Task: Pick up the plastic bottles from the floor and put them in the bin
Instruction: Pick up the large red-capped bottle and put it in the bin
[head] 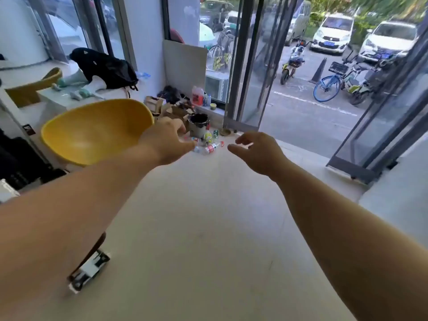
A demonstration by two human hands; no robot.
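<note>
Several plastic bottles lie in a cluster on the pale floor far ahead. The nearest is a clear bottle with a red label (209, 148) on its side; a yellowish bottle (207, 136) and a small green one (215, 133) lie behind it. Just beyond them stands a small grey bin (197, 128) lined with a black bag. Both my arms stretch forward. My left hand (168, 141) hovers left of the bottles, fingers apart, holding nothing. My right hand (257, 150) is to their right, fingers loosely curled and empty. Neither hand touches a bottle.
A yellow shell chair (95, 130) stands close on the left. Cardboard clutter (171, 107) and a red-labelled jug (197, 95) sit behind the bin. A black backpack (108, 69) rests on the ledge. An open glass door (382, 126) on the right leads to the street.
</note>
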